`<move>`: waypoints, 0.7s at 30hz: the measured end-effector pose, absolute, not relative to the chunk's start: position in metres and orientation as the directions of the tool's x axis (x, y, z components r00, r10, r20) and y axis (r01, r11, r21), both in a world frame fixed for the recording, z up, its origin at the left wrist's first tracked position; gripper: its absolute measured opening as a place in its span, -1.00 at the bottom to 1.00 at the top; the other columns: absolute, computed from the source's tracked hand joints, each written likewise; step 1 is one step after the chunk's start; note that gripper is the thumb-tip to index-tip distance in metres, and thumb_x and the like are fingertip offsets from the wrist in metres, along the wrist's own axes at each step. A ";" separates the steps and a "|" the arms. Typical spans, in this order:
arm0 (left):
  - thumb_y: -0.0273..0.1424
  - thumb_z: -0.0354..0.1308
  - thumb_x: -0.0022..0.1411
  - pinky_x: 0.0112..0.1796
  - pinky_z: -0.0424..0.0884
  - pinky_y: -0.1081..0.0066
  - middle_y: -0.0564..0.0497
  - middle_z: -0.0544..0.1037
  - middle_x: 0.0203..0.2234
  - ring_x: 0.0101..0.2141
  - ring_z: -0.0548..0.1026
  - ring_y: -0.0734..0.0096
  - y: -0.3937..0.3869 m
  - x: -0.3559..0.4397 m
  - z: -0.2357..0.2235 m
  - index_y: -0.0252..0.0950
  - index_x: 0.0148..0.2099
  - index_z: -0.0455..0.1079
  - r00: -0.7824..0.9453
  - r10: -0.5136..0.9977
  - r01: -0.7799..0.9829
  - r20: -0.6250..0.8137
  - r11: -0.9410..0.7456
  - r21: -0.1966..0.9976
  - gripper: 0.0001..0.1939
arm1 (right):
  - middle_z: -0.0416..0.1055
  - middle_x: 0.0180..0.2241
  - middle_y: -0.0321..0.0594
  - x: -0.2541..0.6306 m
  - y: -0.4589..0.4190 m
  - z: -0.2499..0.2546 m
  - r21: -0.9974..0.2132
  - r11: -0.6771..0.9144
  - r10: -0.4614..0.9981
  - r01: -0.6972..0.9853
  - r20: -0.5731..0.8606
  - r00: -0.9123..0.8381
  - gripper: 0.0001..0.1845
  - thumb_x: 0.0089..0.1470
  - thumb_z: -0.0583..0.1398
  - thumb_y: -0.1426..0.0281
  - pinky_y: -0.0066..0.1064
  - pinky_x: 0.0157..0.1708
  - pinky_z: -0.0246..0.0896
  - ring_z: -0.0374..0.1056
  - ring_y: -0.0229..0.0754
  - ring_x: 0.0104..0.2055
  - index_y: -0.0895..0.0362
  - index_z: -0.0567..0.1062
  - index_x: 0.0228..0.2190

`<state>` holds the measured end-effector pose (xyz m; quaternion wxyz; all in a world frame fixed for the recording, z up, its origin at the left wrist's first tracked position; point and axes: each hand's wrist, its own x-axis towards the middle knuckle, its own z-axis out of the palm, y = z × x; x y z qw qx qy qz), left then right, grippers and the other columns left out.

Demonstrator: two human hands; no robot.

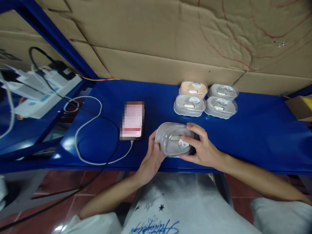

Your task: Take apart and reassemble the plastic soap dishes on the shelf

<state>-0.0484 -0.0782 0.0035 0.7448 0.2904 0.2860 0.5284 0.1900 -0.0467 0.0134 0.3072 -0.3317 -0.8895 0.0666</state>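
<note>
A grey plastic box with a clear lid (168,143) is held between my two hands over the front of the blue table. My left hand (154,156) grips its left end, thumb against the side. From the right, my right hand (201,146) clasps the box, with fingers across the lid beside a round label (184,144) and a pale oblong handle piece. Behind it stand similar lidded boxes: a peach one (187,87), a grey one in front of it (184,105), and two more grey ones, the rear (216,89) and the front (215,112).
A phone (131,120) lies left of my hands, its white cable (78,146) looping over the blue table (255,136). Farther left is a power strip (46,100) full of plugs. Cardboard (146,32) walls the back; a carton (298,107) sits at the right edge.
</note>
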 end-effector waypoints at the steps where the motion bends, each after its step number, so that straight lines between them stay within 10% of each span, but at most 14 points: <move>1: 0.06 0.29 0.36 0.18 0.50 0.06 -0.11 0.46 0.28 0.26 0.47 0.03 -0.078 -0.048 0.003 0.01 0.33 0.34 0.281 0.954 -0.621 -0.105 0.264 0.738 -0.40 | 0.11 0.27 -0.04 0.189 -0.046 0.014 -0.326 0.771 0.631 0.547 0.503 -0.590 0.00 0.19 0.41 0.18 0.33 0.27 0.37 0.19 0.30 0.40 -0.27 -0.01 0.44; 7: -0.25 0.52 0.21 0.21 0.46 0.19 -0.02 0.53 0.15 0.16 0.52 0.17 -0.075 -0.048 0.005 -0.01 0.27 0.37 0.186 0.980 -0.546 -0.070 0.162 0.822 -0.35 | 0.15 0.28 0.03 0.186 -0.042 0.018 -0.313 0.791 0.608 0.525 0.494 -0.621 0.01 0.21 0.39 0.08 0.30 0.30 0.34 0.19 0.30 0.41 -0.18 0.00 0.46; 13: -0.16 0.42 0.30 -0.22 0.64 0.35 -0.01 0.59 0.01 -0.15 0.63 0.30 -0.071 -0.052 0.010 -0.07 0.19 0.42 0.228 0.949 -0.632 -0.216 0.313 0.709 -0.52 | 0.15 0.37 0.05 0.189 -0.039 0.021 -0.332 0.820 0.572 0.466 0.492 -0.656 0.01 0.21 0.39 0.07 0.29 0.33 0.30 0.14 0.32 0.46 -0.15 0.03 0.48; 21: -0.03 0.25 0.43 0.23 0.47 -0.01 -0.16 0.56 0.24 0.18 0.59 0.03 -0.068 -0.050 0.013 -0.06 0.37 0.26 0.321 0.926 -0.689 -0.197 0.371 0.623 -0.42 | 0.21 0.37 0.05 0.189 0.002 0.054 -0.300 0.803 0.587 0.514 0.545 -0.599 -0.16 0.27 0.35 0.13 0.17 0.36 0.27 0.23 0.21 0.42 -0.12 0.16 0.44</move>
